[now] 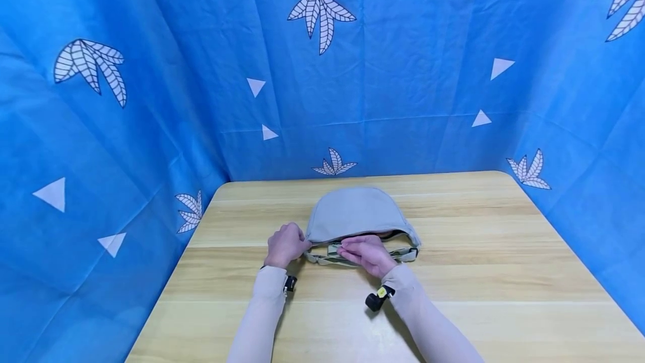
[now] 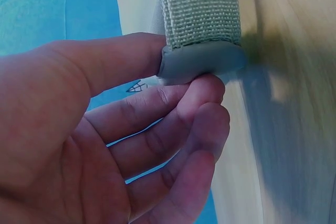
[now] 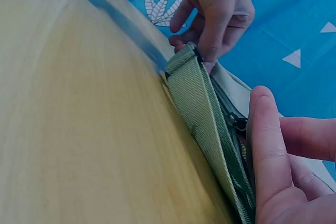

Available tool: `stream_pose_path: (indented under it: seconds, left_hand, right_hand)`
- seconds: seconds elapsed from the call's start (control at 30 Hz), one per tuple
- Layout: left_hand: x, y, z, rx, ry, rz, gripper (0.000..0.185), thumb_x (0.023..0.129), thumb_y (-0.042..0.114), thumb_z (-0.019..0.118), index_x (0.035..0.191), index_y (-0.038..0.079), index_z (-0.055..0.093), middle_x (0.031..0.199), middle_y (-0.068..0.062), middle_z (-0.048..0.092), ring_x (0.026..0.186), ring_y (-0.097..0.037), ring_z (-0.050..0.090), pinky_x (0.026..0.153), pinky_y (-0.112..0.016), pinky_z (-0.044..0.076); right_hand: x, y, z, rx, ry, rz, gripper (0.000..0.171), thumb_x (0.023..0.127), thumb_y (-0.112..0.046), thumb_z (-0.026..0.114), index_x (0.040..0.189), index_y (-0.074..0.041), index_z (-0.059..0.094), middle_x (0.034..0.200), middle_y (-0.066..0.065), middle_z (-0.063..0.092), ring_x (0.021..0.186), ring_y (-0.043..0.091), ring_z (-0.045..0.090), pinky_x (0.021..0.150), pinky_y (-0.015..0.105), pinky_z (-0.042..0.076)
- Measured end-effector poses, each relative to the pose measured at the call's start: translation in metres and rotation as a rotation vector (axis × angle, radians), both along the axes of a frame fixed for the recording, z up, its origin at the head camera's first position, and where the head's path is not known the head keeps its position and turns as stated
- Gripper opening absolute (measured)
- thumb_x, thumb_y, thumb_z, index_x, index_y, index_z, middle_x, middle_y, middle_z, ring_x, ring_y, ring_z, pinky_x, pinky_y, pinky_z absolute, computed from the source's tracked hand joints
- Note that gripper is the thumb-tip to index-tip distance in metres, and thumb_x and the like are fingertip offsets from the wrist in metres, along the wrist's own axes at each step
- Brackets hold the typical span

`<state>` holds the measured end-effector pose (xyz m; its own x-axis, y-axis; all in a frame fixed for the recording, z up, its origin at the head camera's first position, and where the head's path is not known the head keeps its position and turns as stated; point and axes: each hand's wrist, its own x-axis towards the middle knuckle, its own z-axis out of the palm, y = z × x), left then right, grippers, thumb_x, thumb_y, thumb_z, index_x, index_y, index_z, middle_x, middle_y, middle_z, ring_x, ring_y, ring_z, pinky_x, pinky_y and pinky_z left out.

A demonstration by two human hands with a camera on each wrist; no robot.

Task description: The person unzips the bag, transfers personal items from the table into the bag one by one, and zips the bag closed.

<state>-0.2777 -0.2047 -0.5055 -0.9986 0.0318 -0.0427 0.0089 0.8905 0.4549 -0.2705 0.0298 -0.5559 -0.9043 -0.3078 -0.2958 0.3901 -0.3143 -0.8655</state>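
A grey waist bag (image 1: 355, 212) lies on the table with its zipped edge toward me. The zip is parted on the right, showing a dark opening. My left hand (image 1: 286, 244) pinches the bag's left end, thumb and fingertips at the grey end tab (image 2: 202, 62) where the webbing strap (image 2: 202, 11) joins. At the zip, my right hand (image 1: 367, 253) has thumb and finger together on the zipper pull (image 3: 239, 123), most of it hidden behind the thumb. The folded pale green strap (image 3: 197, 108) runs along the zip on the near side.
The wooden table (image 1: 484, 273) extends around the bag on all sides. Blue patterned cloth (image 1: 413, 71) hangs behind the table and down both sides. A black strap buckle (image 1: 414, 251) sits at the bag's right end.
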Motion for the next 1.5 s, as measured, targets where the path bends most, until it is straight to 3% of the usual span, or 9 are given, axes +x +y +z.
stream_pose_path:
  seconds: [0.57, 0.77, 1.5]
  left_hand:
    - [0.0019, -0.0008, 0.0004, -0.008, -0.001, 0.005, 0.048, 0.086, 0.027, 0.080, 0.049, 0.020, 0.050, 0.047, 0.008, 0.045, 0.047, -0.012, 0.048, 0.051, -0.030, 0.036]
    - [0.0013, -0.0008, 0.0010, 0.000, -0.007, 0.005, 0.047, 0.087, 0.027, 0.080, 0.050, 0.019, 0.052, 0.048, 0.007, 0.047, 0.047, -0.011, 0.048, 0.052, -0.031, 0.037]
    - [0.0023, -0.0006, 0.0007, -0.004, -0.009, 0.013, 0.033, 0.086, 0.027, 0.083, 0.059, 0.017, 0.065, 0.060, 0.004, 0.062, 0.055, -0.015, 0.056, 0.058, -0.032, 0.040]
  right_hand:
    - [-0.0001, 0.0045, 0.0022, 0.025, -0.010, -0.008, 0.039, 0.095, 0.010, 0.061, 0.133, 0.019, 0.053, 0.098, 0.015, 0.078, 0.089, 0.017, 0.077, 0.088, 0.025, 0.060]
    - [0.0008, 0.0046, 0.0051, 0.023, -0.012, -0.011, 0.039, 0.095, 0.011, 0.059, 0.133, 0.019, 0.053, 0.102, 0.019, 0.078, 0.088, 0.017, 0.077, 0.087, 0.025, 0.060]
    - [0.0019, 0.0088, 0.0051, 0.013, -0.007, 0.007, 0.041, 0.096, 0.012, 0.057, 0.135, 0.022, 0.049, 0.092, 0.012, 0.079, 0.086, 0.015, 0.078, 0.084, 0.022, 0.060]
